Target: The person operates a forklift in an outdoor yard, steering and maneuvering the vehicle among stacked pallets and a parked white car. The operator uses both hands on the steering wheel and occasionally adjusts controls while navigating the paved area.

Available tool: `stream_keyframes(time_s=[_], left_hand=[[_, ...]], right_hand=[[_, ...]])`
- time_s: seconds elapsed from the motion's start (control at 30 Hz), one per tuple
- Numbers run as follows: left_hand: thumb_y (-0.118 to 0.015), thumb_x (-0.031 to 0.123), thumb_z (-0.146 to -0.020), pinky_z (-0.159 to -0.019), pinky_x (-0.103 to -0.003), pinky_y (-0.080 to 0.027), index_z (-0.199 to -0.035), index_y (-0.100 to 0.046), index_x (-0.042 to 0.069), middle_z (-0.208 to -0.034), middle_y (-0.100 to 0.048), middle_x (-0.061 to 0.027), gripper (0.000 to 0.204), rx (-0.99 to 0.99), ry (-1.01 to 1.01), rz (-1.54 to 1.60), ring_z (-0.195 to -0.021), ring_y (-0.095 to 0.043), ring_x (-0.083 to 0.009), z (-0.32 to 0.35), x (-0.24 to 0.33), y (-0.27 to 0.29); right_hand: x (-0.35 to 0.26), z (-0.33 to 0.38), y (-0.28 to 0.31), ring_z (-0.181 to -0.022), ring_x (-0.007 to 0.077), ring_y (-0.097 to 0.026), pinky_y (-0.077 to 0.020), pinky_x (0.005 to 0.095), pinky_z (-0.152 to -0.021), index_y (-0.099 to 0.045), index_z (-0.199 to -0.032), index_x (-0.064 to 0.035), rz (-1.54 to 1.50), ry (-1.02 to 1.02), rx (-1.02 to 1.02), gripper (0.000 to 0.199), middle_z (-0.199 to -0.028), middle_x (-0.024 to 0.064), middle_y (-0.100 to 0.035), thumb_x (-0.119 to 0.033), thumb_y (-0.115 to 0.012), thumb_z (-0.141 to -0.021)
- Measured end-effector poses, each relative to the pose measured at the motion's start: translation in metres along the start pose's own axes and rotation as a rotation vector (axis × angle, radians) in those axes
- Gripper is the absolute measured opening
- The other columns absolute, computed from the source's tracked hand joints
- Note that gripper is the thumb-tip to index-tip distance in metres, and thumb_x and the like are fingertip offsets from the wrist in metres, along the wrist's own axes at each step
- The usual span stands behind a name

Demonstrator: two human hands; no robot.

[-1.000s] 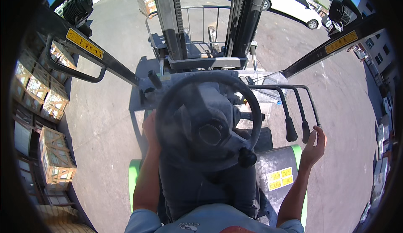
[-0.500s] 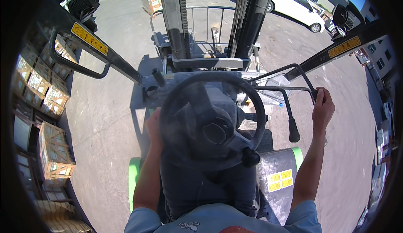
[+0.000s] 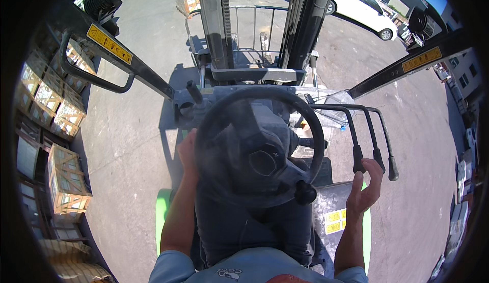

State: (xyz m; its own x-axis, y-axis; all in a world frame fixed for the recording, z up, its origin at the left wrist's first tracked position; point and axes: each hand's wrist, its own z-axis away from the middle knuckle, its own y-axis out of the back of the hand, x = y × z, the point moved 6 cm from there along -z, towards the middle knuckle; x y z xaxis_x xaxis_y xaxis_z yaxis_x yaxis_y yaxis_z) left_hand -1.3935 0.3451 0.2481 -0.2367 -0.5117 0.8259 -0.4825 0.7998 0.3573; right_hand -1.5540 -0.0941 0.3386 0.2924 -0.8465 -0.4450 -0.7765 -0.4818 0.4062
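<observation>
Along the left side of the black steering wheel (image 3: 257,92), my left hand (image 3: 188,149) is closed at the rim; its fingers are partly hidden. A round black knob (image 3: 305,193) sits on the wheel's lower right. My right hand (image 3: 364,191) is open, thumb and fingers apart, just below the grip of the leftmost lever (image 3: 358,156). Its fingertips reach that grip; whether they touch it I cannot tell. Beside it stand the middle lever (image 3: 377,156) and the rightmost lever (image 3: 392,168), both with black grips.
Ahead rise the forklift's mast (image 3: 218,28) and a metal load guard (image 3: 254,15). Wooden crates (image 3: 69,178) line the left side. A white car (image 3: 361,8) is parked at the far right, and a wrapped crate (image 3: 186,0) stands on the pavement ahead.
My right hand has let go of a lever, come back toward me and leftward, and opened by the leftmost grip. The levers have lined up again. My left hand stays at the wheel.
</observation>
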Motion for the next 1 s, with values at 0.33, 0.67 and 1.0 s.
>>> stream_keyframes(time_s=[0.33,0.67,1.0], left_hand=[[-0.058,0.035,-0.106,-0.063,-0.043,-0.044,-0.086,-0.064,-0.001,-0.074,-0.059,-0.0239,0.043,-0.125,0.076,-0.009,-0.062,-0.050,-0.0322,-0.051,-0.018,-0.008],[-0.058,0.034,-0.105,-0.060,-0.041,-0.041,-0.082,-0.061,0.000,-0.068,-0.053,-0.0200,0.042,-0.027,0.082,0.037,-0.062,-0.041,-0.0181,-0.056,-0.023,-0.010],[-0.059,0.025,-0.106,-0.057,-0.037,-0.036,-0.076,-0.051,0.000,-0.063,-0.038,-0.0122,0.041,0.011,-0.037,0.029,-0.067,-0.033,-0.0115,-0.062,-0.011,-0.014]], right_hand=[[-0.085,0.012,-0.091,-0.088,0.0307,-0.067,-0.0526,0.0421,-0.082,-0.071,-0.099,-0.0039,-0.233,0.074,-0.202,0.020,-0.093,0.0108,-0.072,0.001,-0.076,-0.080],[-0.083,0.005,-0.104,-0.078,0.0301,-0.065,-0.0517,0.0390,-0.072,-0.071,-0.099,-0.0024,-0.255,0.040,-0.134,0.018,-0.084,0.0118,-0.069,0.004,-0.074,-0.083],[-0.068,-0.005,-0.116,-0.079,0.0307,-0.065,-0.0522,0.0396,-0.071,-0.071,-0.097,-0.0034,-0.261,-0.036,-0.090,0.017,-0.084,0.0120,-0.069,0.004,-0.075,-0.083]])
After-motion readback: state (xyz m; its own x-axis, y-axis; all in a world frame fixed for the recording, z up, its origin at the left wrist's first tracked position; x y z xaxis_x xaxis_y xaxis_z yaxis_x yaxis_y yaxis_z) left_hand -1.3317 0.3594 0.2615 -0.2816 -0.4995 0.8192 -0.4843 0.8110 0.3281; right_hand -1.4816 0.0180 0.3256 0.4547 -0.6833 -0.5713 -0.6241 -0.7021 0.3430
